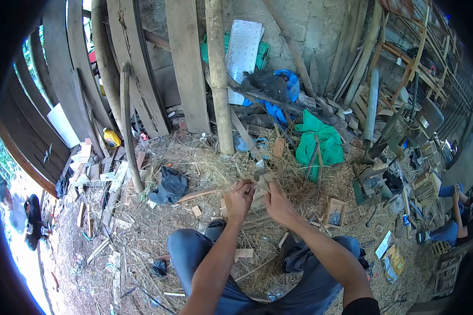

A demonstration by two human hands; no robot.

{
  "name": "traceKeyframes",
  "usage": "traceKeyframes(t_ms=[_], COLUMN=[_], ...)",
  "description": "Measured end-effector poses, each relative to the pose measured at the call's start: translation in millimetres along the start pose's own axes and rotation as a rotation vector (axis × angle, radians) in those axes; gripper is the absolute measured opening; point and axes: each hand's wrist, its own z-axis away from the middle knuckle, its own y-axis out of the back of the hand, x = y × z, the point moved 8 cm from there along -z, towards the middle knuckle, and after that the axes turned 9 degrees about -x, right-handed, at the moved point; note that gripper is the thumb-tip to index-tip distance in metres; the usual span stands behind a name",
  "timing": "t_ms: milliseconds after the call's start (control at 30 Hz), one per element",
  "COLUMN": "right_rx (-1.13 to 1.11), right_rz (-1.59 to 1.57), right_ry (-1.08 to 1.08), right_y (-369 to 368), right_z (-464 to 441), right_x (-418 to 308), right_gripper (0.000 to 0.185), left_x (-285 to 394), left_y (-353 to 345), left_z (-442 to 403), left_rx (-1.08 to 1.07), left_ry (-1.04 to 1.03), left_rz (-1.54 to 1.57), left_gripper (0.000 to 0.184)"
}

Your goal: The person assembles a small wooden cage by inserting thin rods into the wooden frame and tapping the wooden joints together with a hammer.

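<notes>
Both hands are close together over the littered ground, in front of my knees. My left hand (241, 198) has its fingers bent in a pinch at the left side of a small greyish wooden piece (261, 180); what lies between the fingertips is too small to tell. My right hand (279, 202) is closed on the right side of that same piece. Pale wooden blocks (255, 208) lie below and between the hands, partly hidden by them.
A small wooden box (335, 212) sits to the right. Green plastic (320, 142) and a dark cloth (170, 186) lie ahead. A bamboo post (220, 84) stands in front. A seated person (460, 215) is at the right edge; people are at the left edge.
</notes>
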Motion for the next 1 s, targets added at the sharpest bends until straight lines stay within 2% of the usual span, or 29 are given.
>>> traceKeyframes(t_ms=[67,133,167,267,367,433,467,567,667,767,867,933,1000], right_rx=[0.084,-0.076,-0.076,0.062,0.111,-0.065,-0.058,0.164,0.06,0.071,0.129,-0.118,-0.068], right_rz=[-0.04,0.039,0.042,0.032,-0.071,0.02,0.022,0.008,0.047,0.041,-0.074,0.038,-0.048], right_ry=[0.018,-0.045,-0.045,0.091,0.07,-0.008,-0.007,0.126,0.114,0.122,0.093,-0.029,-0.042], right_y=[6,-6,-8,-3,4,-11,-10,1,-8,-2,5,-13,0], right_z=[1,1,1,-3,1,-3,-4,-3,-3,-4,3,-3,0], right_x=[-3,0,3,-2,-5,4,6,5,12,6,0,7,-3], right_gripper=[0.031,0.032,0.032,0.032,0.032,0.034,0.034,0.036,0.037,0.037,0.034,0.031,0.03], left_x=[-1,-5,-5,-4,6,0,1,-4,-1,0,-4,-2,1], left_y=[2,0,-2,-3,5,1,-1,-2,-1,-2,-3,-2,-2], left_z=[0,2,3,0,2,1,-1,2,4,0,5,3,-1], left_rx=[0.002,0.002,0.004,-0.011,0.031,-0.027,-0.026,0.006,0.009,0.001,0.021,0.008,0.025], left_ry=[0.006,0.022,0.022,0.012,-0.042,0.03,0.024,0.043,0.021,0.008,0.067,0.053,0.046], left_rz=[0.006,-0.032,-0.029,-0.038,0.0,-0.065,-0.063,0.014,-0.012,-0.041,0.083,0.005,-0.001], left_gripper=[0.009,0.009,0.009,0.009,0.009,0.009,0.009,0.009,0.01,0.011,0.011,0.011,0.01])
